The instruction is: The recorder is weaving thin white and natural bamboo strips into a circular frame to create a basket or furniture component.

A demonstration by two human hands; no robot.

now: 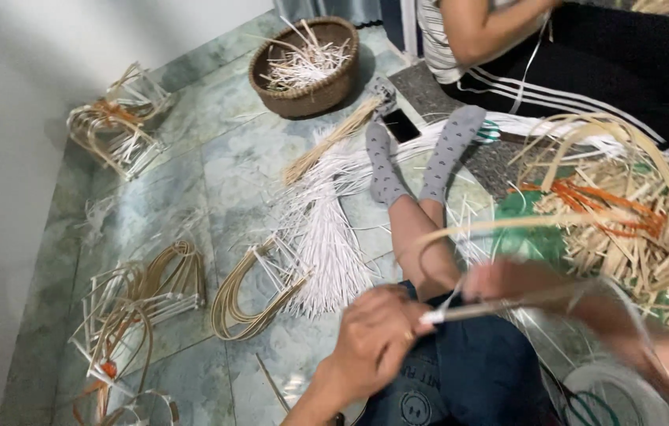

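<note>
1. The left hand [378, 339] sits at the lower middle of the frame, over the lap, fingers curled tight around the near end of a thin pale strip [500, 306].
2. The right hand [524, 288] lies just right of it and is blurred; it seems closed on the same strip, though how firmly cannot be told.
3. The strip runs from the left hand's fingertips rightward across the right hand — a second, longer cane strip [524, 223] arcs above both hands toward the right of the frame.
4. The legs, in grey socks [417, 154], stretch up the middle of the frame over the green tiled floor [216, 170].
5. A fan of white strips [326, 237] lies left of the legs, with bent cane loops [247, 296] beside it.
6. At the right, a heap of split cane pieces [650, 237] with orange strands in it.
7. A round woven basket [307, 67] holding white offcuts stands at the upper middle — another person [579, 55] sits at the upper right.
8. Half-made cane frames [117, 122] rest at the upper left, more at the lower left.
</note>
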